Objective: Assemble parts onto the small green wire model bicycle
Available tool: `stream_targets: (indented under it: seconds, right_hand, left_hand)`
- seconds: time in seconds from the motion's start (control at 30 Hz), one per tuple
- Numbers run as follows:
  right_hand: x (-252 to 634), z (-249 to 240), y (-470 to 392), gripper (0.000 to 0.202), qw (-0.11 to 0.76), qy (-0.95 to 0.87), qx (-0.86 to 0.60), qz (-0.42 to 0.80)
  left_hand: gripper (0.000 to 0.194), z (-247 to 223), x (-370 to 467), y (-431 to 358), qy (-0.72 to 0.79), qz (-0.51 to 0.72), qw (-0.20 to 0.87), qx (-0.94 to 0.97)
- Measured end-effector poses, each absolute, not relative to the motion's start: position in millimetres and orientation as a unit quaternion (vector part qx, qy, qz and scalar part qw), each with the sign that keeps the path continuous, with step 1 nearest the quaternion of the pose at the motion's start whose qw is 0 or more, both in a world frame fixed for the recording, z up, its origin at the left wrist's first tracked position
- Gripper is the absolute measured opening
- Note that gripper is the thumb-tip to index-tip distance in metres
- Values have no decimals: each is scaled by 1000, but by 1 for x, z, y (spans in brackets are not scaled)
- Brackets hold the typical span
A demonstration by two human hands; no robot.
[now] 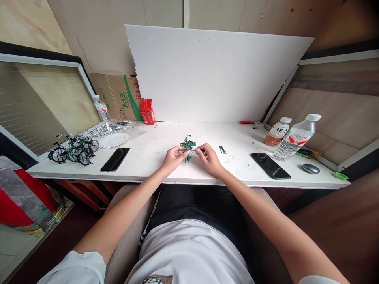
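Close to the table's front edge, my left hand [175, 156] is closed on a small green model bicycle [186, 145], which has silvery handlebars at its top. My right hand [208, 158] pinches at the right side of the model, with thumb and forefinger together; what lies between these fingertips is too small to make out. Green parts show above and below the fingers, and some of the model is hidden behind them. A few loose green pieces [222, 149] lie just right of my right hand.
Several finished model bicycles [74, 149] stand at the left, near white plates [114, 140] and a phone [115, 159]. Another phone [270, 165], a mouse [310, 168], a brown drink bottle [277, 131] and a water bottle [297, 138] are at the right. A white board [219, 75] leans behind.
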State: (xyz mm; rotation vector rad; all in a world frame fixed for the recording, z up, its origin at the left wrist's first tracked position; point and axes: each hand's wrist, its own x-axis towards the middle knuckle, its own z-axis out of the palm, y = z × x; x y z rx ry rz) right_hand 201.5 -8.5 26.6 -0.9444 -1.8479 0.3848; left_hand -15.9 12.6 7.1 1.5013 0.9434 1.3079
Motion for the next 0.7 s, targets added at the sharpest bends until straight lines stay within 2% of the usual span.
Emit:
stream_targets:
  seconds: [0.23,0.47,0.7]
  right_hand:
    - [203,19,-4,43,504,-728,-394,245]
    - [202,22,-7,53,444,-778,-396,201]
    - [202,18,-5,48,428,-789,-404,176]
  left_hand:
    - [47,8,-17,12,393,529,449,603]
    - [49,13,-17,8,400,522,447,607]
    - [50,16,-16,6,403,522,453,600]
